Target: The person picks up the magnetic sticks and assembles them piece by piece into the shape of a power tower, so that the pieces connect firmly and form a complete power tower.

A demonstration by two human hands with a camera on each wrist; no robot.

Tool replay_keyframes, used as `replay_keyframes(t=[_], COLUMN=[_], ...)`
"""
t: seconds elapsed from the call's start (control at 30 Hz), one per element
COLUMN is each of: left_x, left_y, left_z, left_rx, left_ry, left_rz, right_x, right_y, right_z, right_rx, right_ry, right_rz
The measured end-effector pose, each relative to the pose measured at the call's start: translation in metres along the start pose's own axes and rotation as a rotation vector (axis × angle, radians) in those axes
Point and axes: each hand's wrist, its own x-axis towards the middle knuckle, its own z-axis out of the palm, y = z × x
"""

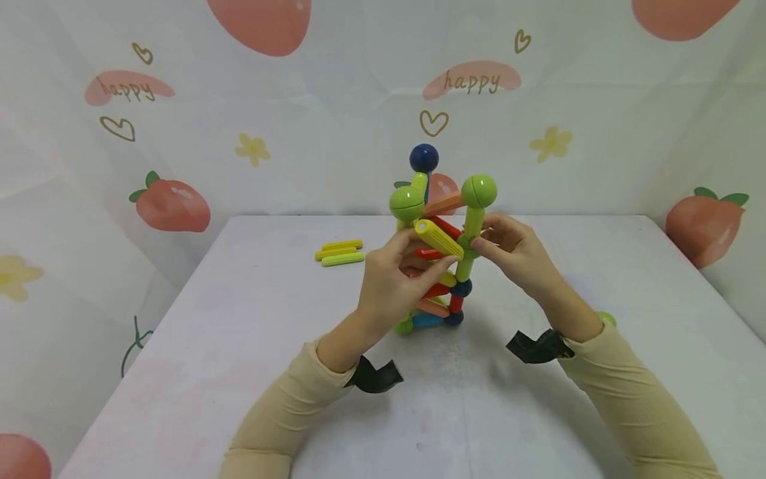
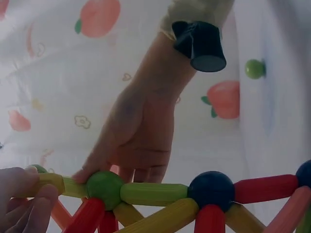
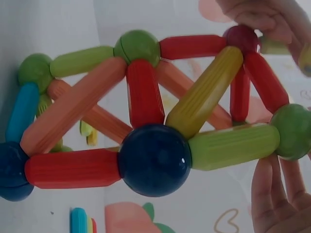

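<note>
A tower of magnetic rods and balls stands on the table between the hands, with a dark blue ball (image 1: 424,158) highest and two light green balls, one at left (image 1: 407,203) and one at right (image 1: 479,191), lower. My left hand (image 1: 391,283) pinches a yellow rod (image 1: 441,239) between thumb and fingers, slanting across the tower's near side. My right hand (image 1: 519,256) holds a green ball (image 3: 294,131) midway up the tower's right column, thumb in front. Below that ball, a light green rod (image 2: 154,193) runs to a dark blue ball (image 2: 212,191).
Two yellow rods and a light green rod (image 1: 343,259) lie left of the tower. A green ball (image 1: 608,318) shows partly behind the right forearm. In the right wrist view, a blue rod (image 3: 77,221) lies beside other rods. A printed cloth (image 1: 347,133) hangs behind the table.
</note>
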Motion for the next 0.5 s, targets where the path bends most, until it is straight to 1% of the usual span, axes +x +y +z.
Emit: replay_keyframes(t=[0.1, 0.23, 0.33, 0.5], left_x=[0.000, -0.001, -0.002, -0.002], left_y=[-0.002, -0.006, -0.007, -0.007], left_z=[0.003, 0.008, 0.012, 0.018], left_rx=[0.016, 0.006, -0.018, -0.029], left_ry=[0.031, 0.047, 0.062, 0.109], left_rz=[-0.009, -0.048, -0.071, -0.074], right_x=[-0.002, -0.004, -0.005, -0.005], right_y=[-0.003, -0.006, -0.008, -0.008], right_z=[0.003, 0.008, 0.011, 0.012], right_rx=[-0.067, -0.146, -0.161, -0.152], right_ry=[0.034, 0.058, 0.062, 0.066], right_rz=[0.020, 0.038, 0.038, 0.030])
